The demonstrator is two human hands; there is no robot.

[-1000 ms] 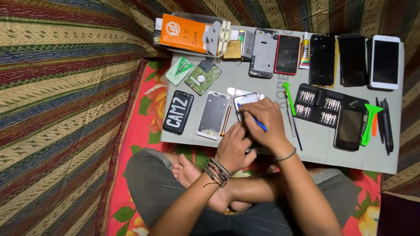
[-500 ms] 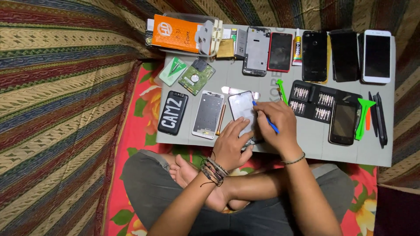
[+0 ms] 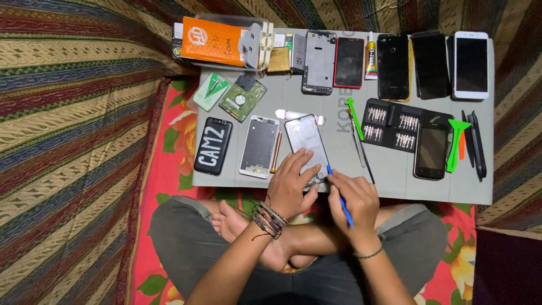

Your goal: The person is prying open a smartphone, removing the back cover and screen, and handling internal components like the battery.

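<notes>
My left hand [image 3: 291, 186] presses flat on the near end of a grey phone screen panel [image 3: 305, 141] that lies on the grey work board [image 3: 395, 175]. My right hand [image 3: 353, 200] grips a thin blue pry tool [image 3: 340, 199], and its tip touches the panel's near right corner. Beside the panel on the left lies a white phone frame [image 3: 259, 146]. I sit cross-legged behind the board.
A black phone case [image 3: 213, 146], a circuit board [image 3: 243, 97], an orange package [image 3: 213, 40], a glue tube [image 3: 370, 48], several phones [image 3: 432, 65] along the far edge, a black bit set [image 3: 389, 124], green pry tools [image 3: 456, 142] and tweezers [image 3: 361, 144] lie on the board. Striped cloth surrounds it.
My right hand with the blue tool has drawn back from the panel's far end to its near right corner. My left hand has shifted onto the panel's near end.
</notes>
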